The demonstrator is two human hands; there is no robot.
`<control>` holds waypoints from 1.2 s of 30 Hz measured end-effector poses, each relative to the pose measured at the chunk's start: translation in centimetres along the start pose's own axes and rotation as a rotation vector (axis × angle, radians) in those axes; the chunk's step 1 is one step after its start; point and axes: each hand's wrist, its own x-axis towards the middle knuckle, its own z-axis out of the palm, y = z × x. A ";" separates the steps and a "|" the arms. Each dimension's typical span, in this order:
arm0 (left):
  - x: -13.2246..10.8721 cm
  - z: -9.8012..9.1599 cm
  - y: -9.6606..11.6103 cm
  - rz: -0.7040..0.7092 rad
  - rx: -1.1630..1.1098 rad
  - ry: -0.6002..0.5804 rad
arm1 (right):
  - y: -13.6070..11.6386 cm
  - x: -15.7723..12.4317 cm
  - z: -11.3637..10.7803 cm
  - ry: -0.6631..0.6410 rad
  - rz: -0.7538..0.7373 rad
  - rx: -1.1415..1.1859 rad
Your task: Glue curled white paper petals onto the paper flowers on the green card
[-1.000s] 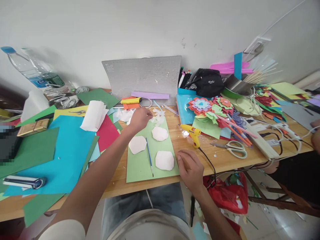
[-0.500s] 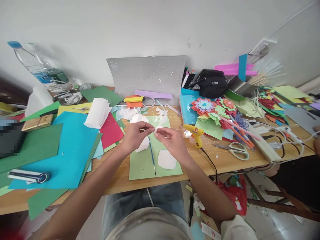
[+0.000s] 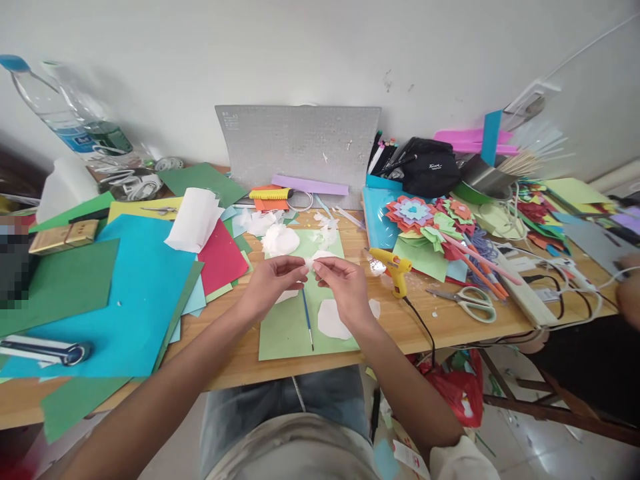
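Note:
My left hand (image 3: 273, 283) and my right hand (image 3: 344, 287) meet above a light green sheet (image 3: 285, 333) at the table's front edge. Both pinch a small white paper scrap (image 3: 310, 263) between fingertips. On the green sheet lie a thin blue paintbrush (image 3: 307, 320) and white cut-out paper shapes (image 3: 330, 320), one partly hidden under my left hand. A crumpled white paper piece (image 3: 280, 240) rests at the sheet's far end.
A yellow glue gun (image 3: 393, 267) and scissors (image 3: 463, 300) lie right of the sheet. Paper flowers (image 3: 415, 215), a grey cutting mat (image 3: 300, 147), coloured card sheets (image 3: 115, 287) and a water bottle (image 3: 60, 120) crowd the table. Another person's hand (image 3: 631, 293) shows at the right edge.
My left hand drew back from the scrap pile and my right hand rose off the table; they came together on a white scrap. The view shifted slightly.

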 end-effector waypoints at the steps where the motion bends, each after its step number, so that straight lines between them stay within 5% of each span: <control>1: -0.1 0.1 -0.1 -0.024 -0.031 -0.004 | 0.1 -0.2 0.2 0.013 0.006 0.012; 17: -0.8 0.5 -0.6 -0.064 -0.049 0.026 | 1.4 -1.6 0.7 0.029 -0.033 0.015; 20: -0.8 -0.2 -0.1 -0.045 0.024 0.062 | 0.9 -2.5 -1.7 0.118 -0.093 -0.103; 24: -0.2 -2.7 1.2 0.050 0.158 0.196 | 1.3 -3.7 -7.9 0.528 -0.359 -0.429; 26: 0.3 -4.0 1.6 0.081 0.186 0.264 | 2.0 -3.7 -10.8 0.634 -0.386 -0.624; 30: 1.4 -5.7 1.4 0.103 0.163 0.356 | 3.3 -2.5 -13.9 0.595 -0.359 -0.912; 36: 1.5 -6.8 -0.4 0.101 0.165 0.351 | 3.4 0.3 -15.1 0.491 -0.199 -1.052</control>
